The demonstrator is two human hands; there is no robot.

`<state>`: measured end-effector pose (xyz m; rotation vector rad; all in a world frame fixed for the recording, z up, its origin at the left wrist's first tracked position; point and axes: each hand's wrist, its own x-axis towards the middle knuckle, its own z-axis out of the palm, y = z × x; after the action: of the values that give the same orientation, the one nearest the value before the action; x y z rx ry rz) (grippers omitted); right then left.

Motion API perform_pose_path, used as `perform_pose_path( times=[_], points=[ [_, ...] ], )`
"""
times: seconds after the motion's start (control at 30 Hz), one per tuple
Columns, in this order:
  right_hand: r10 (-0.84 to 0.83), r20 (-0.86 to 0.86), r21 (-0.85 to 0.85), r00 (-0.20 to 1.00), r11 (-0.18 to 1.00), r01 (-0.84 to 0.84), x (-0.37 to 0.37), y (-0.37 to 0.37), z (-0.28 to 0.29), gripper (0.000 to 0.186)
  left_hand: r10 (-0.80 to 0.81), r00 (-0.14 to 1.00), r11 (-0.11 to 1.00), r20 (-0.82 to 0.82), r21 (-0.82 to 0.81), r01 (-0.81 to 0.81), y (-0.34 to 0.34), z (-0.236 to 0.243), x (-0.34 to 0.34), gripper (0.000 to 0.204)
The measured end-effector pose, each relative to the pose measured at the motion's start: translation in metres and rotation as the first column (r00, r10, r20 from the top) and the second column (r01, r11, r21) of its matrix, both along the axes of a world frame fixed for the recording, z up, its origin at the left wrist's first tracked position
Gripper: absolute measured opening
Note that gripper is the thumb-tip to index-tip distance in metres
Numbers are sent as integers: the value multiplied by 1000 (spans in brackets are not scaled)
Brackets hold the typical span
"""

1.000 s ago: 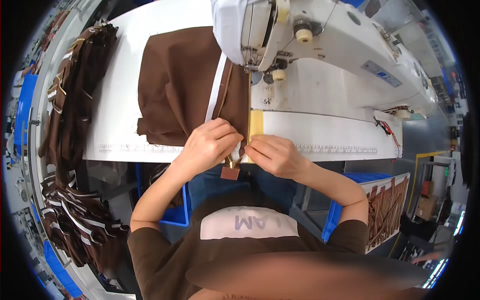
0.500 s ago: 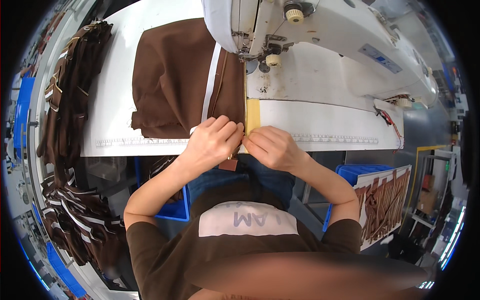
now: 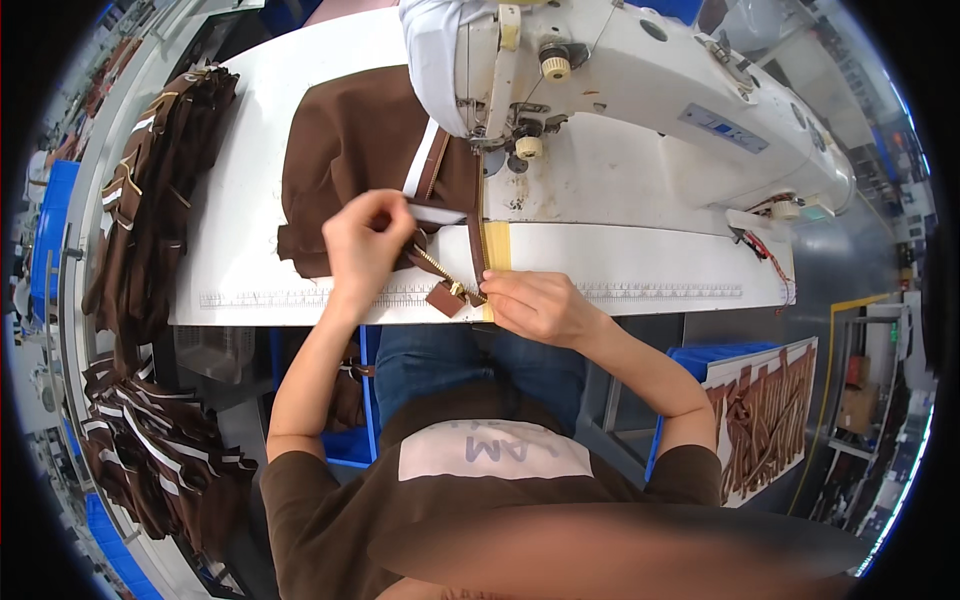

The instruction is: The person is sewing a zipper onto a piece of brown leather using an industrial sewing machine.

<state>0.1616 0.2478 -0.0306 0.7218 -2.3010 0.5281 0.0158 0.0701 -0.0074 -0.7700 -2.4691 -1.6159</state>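
Observation:
A brown fabric piece (image 3: 350,130) lies on the white sewing table, its right edge running up under the sewing machine's head (image 3: 500,120). A zipper (image 3: 476,235) with gold teeth follows that edge. My left hand (image 3: 366,245) is closed on the fabric's folded-back edge, which shows a white strip beneath. The zipper's lower end is pinched between the fingers and thumb of my right hand (image 3: 530,303). Between my hands, a loose toothed zipper length leads to the slider with its square brown pull tab (image 3: 446,298), near the table's front edge.
A printed ruler (image 3: 650,292) runs along the table front, crossed by yellow tape (image 3: 497,245). Brown pieces (image 3: 165,170) hang at the left, with more striped ones (image 3: 165,450) below. At the right, a blue bin (image 3: 720,356) stands by a board of brown zippers (image 3: 765,420).
My left hand has moved up and left, lifting the fabric edge away from the zipper. My right hand has shifted slightly down, still pinching. The pull tab now lies on the table.

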Motion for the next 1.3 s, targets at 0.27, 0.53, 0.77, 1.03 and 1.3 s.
perform_pose_path(
  times=[0.27,0.53,0.77,1.03,1.3],
  points=[
    [-86,111,23,990,996,84,-8,-10,17,16,-457,788,886,-413,-285,365,9,8,19,26],
    [42,87,63,995,997,-48,10,-16,6,17,-552,673,820,-491,-466,332,-15,0,52,27],
    [-47,44,172,998,984,39,12,-20,8,14,-519,798,838,-307,-365,405,-12,17,38,10],
    [60,60,116,996,991,-67,11,-7,6,12,165,983,983,-83,97,-157,-11,31,-34,17],
    [-38,116,233,992,972,10,7,-7,18,22,-663,662,746,-350,-390,541,-18,12,40,27]
  ],
)
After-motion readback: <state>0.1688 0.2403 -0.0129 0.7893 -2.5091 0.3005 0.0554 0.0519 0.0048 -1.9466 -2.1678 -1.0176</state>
